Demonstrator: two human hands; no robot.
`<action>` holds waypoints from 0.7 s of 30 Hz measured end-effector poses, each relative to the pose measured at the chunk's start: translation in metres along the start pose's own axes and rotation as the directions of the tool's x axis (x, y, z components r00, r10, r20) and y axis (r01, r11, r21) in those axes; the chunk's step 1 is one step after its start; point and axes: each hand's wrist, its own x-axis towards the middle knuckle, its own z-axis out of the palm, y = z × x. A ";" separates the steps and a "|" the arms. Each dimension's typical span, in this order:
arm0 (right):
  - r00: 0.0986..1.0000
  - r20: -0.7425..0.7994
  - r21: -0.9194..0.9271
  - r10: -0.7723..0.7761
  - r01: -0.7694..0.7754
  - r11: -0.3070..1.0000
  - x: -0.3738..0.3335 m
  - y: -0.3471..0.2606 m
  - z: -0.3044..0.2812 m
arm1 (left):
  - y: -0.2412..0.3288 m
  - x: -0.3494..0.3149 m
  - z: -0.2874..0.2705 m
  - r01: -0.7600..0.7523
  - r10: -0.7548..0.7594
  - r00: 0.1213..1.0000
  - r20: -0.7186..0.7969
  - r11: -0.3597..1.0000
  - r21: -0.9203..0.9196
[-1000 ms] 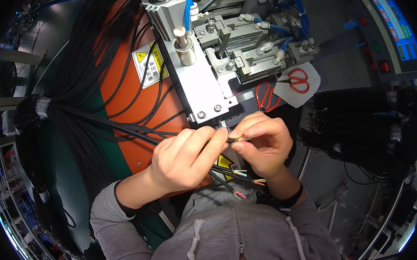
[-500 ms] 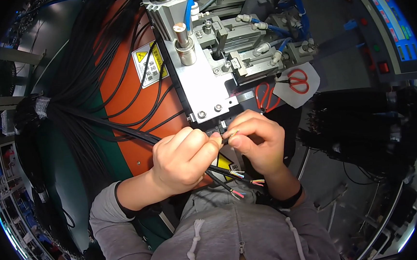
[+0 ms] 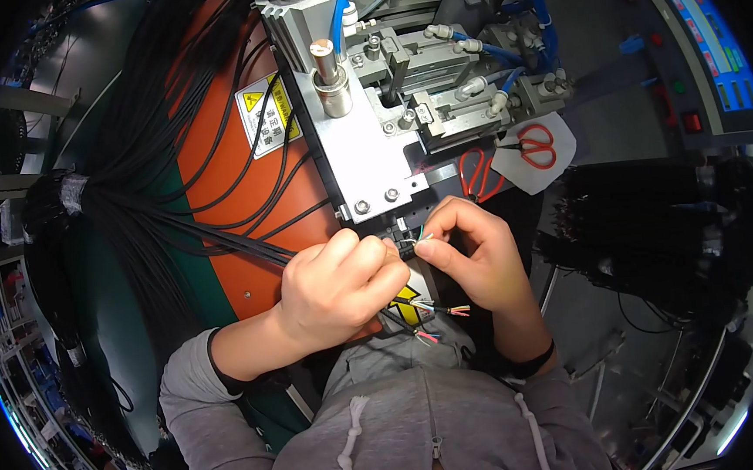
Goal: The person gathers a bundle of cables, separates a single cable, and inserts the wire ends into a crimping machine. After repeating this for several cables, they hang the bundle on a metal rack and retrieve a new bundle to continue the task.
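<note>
Nearest, left hand [image 3: 341, 285] and right hand [image 3: 474, 259] meet, both pinched on one black cable end [image 3: 408, 248] with coloured wires fanned out, just below the metal press block [image 3: 371, 161]. Red scissors [image 3: 538, 143] far right; black cable bundle [image 3: 130, 200] far left.

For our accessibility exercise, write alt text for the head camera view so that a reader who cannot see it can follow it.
Seen from above, a person's left hand and right hand pinch the stripped end of a black cable just below a metal machine with blue hoses. More black cables fan across an orange surface; red scissors lie to the right.
</note>
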 end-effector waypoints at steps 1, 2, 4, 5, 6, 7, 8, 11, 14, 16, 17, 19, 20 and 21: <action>0.991 0.057 0.198 0.120 -0.129 0.972 0.000 0.004 -0.002 | 0.000 0.000 0.001 -0.001 0.001 1.000 -0.001 1.000 -0.001; 0.965 0.137 0.380 0.224 -0.260 0.888 -0.001 0.008 -0.003 | -0.001 -0.001 0.003 0.004 -0.004 1.000 -0.008 1.000 -0.013; 0.976 0.106 0.401 0.191 -0.218 0.890 -0.002 0.014 -0.001 | -0.001 -0.001 0.006 0.013 -0.014 1.000 -0.022 0.999 -0.038; 0.984 0.077 0.424 0.158 -0.176 0.888 -0.002 0.018 0.000 | -0.001 -0.002 0.008 0.015 -0.016 1.000 -0.021 0.999 -0.036; 0.991 0.047 0.445 0.125 -0.133 0.885 -0.002 0.019 0.001 | -0.001 -0.003 0.010 0.037 -0.038 0.999 -0.011 0.998 -0.041; 0.991 0.049 0.445 0.126 -0.134 0.885 -0.001 0.019 0.004 | 0.000 -0.004 0.011 0.060 -0.060 0.998 -0.001 0.997 -0.047; 0.995 -0.063 0.147 -0.083 0.091 0.985 -0.001 0.018 0.008 | 0.000 -0.005 0.012 0.082 -0.082 0.997 0.010 0.995 -0.052; 0.850 -0.060 -0.494 -0.524 0.431 0.755 0.000 0.015 0.013 | 0.000 -0.003 0.005 0.023 -0.023 0.999 0.038 1.000 -0.008; 0.977 0.155 -0.001 0.149 -0.151 0.989 0.004 0.004 -0.006 | -0.002 -0.005 0.002 -0.039 0.038 0.999 0.023 0.999 0.013; 0.954 0.229 0.187 0.193 -0.238 0.953 0.004 0.012 -0.012 | -0.003 -0.007 0.003 -0.104 0.104 0.994 -0.038 0.994 0.016; 0.925 0.310 0.362 0.220 -0.328 0.873 0.004 0.017 -0.014 | -0.003 -0.007 0.004 -0.103 0.103 0.994 -0.038 0.995 0.016; 0.891 0.394 0.511 0.228 -0.418 0.751 0.003 0.020 -0.015 | -0.005 -0.008 0.007 -0.101 0.101 0.990 -0.100 0.995 0.000; 0.897 0.384 0.546 0.221 -0.414 0.728 0.003 0.021 -0.014 | -0.005 -0.008 0.009 -0.101 0.099 0.987 -0.130 0.995 -0.008; 0.902 0.374 0.580 0.215 -0.408 0.704 0.002 0.021 -0.013 | -0.005 -0.007 0.009 -0.100 0.098 0.987 -0.129 0.995 -0.008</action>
